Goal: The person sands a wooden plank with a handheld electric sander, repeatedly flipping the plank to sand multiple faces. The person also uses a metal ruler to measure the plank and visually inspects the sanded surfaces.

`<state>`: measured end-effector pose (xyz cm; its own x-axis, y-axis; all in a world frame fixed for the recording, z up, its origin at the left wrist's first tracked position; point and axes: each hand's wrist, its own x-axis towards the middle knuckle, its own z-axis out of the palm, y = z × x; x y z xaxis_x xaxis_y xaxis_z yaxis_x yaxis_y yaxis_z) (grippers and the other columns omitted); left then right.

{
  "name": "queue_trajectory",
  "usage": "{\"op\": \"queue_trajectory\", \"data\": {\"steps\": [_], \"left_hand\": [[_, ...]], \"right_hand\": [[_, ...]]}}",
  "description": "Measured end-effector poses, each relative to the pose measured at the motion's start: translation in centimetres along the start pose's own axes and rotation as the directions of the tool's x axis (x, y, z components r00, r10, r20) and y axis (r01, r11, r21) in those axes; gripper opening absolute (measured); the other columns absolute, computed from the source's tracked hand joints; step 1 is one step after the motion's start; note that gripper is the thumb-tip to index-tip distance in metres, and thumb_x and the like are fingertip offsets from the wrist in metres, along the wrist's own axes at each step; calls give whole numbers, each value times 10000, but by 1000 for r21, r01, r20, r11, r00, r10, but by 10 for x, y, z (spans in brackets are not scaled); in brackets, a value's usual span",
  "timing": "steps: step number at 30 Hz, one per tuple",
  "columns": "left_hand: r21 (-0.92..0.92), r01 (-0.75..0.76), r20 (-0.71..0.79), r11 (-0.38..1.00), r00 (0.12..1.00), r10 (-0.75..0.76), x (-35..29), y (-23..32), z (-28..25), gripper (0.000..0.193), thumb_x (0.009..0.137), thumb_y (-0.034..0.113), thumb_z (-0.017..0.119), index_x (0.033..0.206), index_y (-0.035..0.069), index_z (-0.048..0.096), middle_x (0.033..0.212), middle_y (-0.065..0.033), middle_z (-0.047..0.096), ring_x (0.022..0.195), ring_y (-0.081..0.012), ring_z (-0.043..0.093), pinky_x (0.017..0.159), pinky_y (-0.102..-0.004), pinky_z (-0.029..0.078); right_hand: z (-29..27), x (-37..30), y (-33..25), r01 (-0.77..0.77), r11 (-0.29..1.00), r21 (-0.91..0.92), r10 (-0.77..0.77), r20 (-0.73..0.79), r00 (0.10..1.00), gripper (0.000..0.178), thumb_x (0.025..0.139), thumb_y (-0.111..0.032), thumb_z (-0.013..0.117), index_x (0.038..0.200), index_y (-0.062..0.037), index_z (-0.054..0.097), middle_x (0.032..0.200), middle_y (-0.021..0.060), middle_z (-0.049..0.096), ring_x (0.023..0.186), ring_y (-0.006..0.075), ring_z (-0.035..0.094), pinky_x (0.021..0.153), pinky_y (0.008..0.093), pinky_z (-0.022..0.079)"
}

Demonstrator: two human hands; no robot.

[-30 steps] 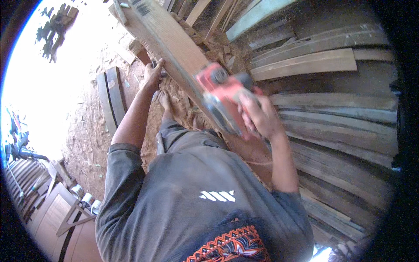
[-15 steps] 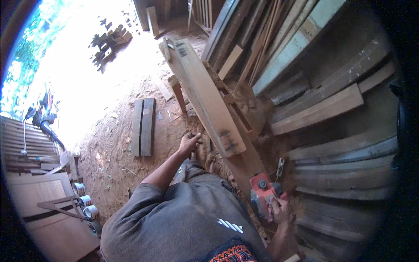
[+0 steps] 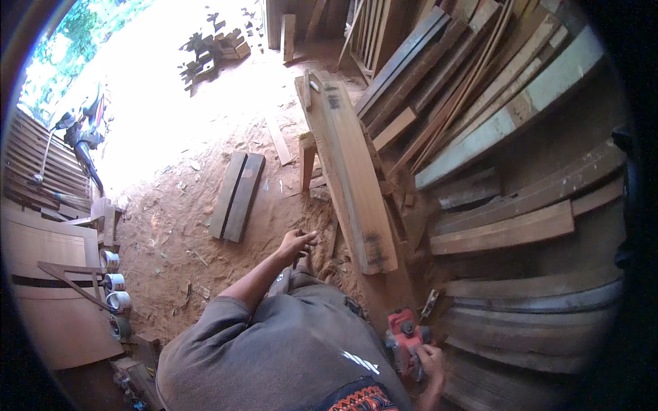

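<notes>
My right hand (image 3: 430, 364) is wrapped round the handle of a red electric hand planer (image 3: 406, 337) with a dark knob, low and close to my right side. My left hand (image 3: 297, 246) hangs in front of my body over the sandy ground, its fingers loosely bent and apart, with nothing seen in it. To the right of that hand, a long pale wooden board (image 3: 353, 178) lies on a low wooden workbench. Dark smudges mark both ends of the board. A small wooden block (image 3: 306, 92) sits at its far left corner. The planer is apart from the board's near end.
Two dark planks (image 3: 236, 198) lie on the ground at left. Stacked timber (image 3: 504, 229) lines the right side. A small metal-coloured tool (image 3: 430, 303) lies beside the planer. Panels (image 3: 58, 312) and several round tins (image 3: 116, 281) stand at far left; a motorbike (image 3: 83, 140) is behind them.
The view has turned, so the board and planks sit further right. My right hand and the planer have come lower, further from the board's near end. My left hand keeps its loose pose.
</notes>
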<state>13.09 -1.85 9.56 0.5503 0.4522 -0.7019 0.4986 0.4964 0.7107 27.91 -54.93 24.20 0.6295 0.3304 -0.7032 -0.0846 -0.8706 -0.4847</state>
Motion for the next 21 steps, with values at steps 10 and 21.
{"op": "queue_trajectory", "data": {"steps": [10,21], "left_hand": [[18,32,166,999,986,-35,0,2,7,517,912,529,798,1021,34,694,923,-53,726,786,-118,682,617,-288,514],[96,-17,428,995,903,-26,-21,23,12,574,912,576,781,1079,41,656,879,-58,701,774,-139,660,601,-300,485]], "right_hand": [[63,137,-232,496,812,-306,-560,-173,810,1153,710,-452,939,1588,-23,329,1481,302,507,1376,455,507,1156,494,421],[83,139,-271,430,881,-197,-458,-128,880,1203,679,-285,908,1623,-12,215,1512,340,476,1373,480,515,1144,512,439]]}}
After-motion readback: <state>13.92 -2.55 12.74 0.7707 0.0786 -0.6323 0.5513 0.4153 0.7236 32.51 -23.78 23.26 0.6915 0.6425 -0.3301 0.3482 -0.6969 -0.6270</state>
